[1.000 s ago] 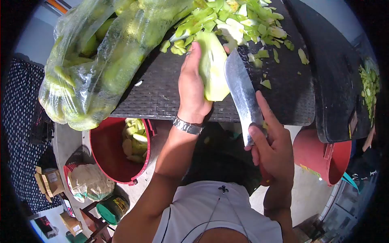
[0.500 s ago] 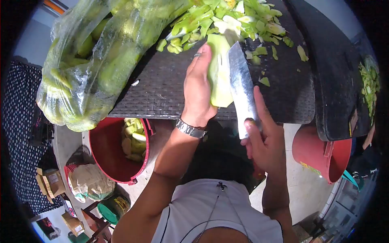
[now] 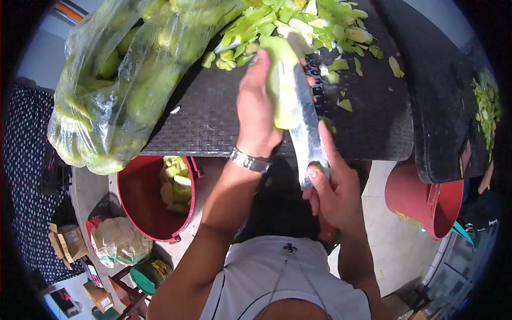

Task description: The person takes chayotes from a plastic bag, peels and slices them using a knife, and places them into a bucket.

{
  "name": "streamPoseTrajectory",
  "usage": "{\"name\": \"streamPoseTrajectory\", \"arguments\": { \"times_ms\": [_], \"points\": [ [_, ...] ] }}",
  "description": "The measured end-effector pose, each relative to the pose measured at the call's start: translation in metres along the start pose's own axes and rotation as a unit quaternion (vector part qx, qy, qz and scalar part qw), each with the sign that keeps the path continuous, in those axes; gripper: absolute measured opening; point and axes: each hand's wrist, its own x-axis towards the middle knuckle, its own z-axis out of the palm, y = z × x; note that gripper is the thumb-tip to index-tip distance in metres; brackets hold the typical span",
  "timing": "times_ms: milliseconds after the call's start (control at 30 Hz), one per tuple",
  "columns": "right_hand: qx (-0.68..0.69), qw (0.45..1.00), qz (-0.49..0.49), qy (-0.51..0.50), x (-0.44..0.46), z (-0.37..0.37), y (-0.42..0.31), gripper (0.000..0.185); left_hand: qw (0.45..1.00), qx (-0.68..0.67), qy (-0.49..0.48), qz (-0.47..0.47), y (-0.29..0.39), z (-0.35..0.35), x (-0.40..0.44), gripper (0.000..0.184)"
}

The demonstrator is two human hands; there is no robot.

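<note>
My left hand (image 3: 256, 104) is wrapped around a long, pale-green peeled vegetable (image 3: 281, 80) and holds it upright above the table's near edge. Its exact kind I cannot make out. In my right hand (image 3: 337, 192) is a knife (image 3: 306, 125) with a broad, shiny blade, the thumb pressed on the blade near the handle. The blade lies against the vegetable's right side. Green peelings (image 3: 298, 24) are heaped just beyond it, with a few loose bits to the right. My palm hides part of the vegetable, and my fingers cover most of the handle.
A clear plastic bag (image 3: 122, 85) of green produce lies on the dark woven tabletop (image 3: 213, 122), at the left. Below stands a red bucket (image 3: 144, 213) with pale cut pieces inside. Another red bucket (image 3: 421, 197) is at the right, beside a dark chair (image 3: 434, 106).
Both hands have shifted slightly left. The blade, which was apart from the vegetable, now lies along its right side. The vegetable has tilted a little.
</note>
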Motion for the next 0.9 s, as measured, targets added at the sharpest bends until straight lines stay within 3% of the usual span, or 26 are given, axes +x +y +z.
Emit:
{"name": "streamPoseTrajectory", "arguments": {
  "times_ms": [567, 700, 900],
  "points": [
    [0.119, 0.991, 0.050, -0.023, 0.007, -0.004, -0.003, 0.061, 0.998, -0.055, 0.001, -0.010, -0.003, -0.004, 0.008, 0.054],
    [0.142, 0.988, 0.061, -0.031, 0.018, -0.005, -0.004, 0.060, 0.998, -0.001, 0.053, -0.044, 0.000, -0.005, 0.012, 0.056],
    [0.233, 0.970, 0.052, -0.055, 0.051, -0.002, -0.017, 0.060, 0.991, 0.070, 0.111, 0.006, 0.004, -0.007, 0.019, 0.054]
  ]
}}
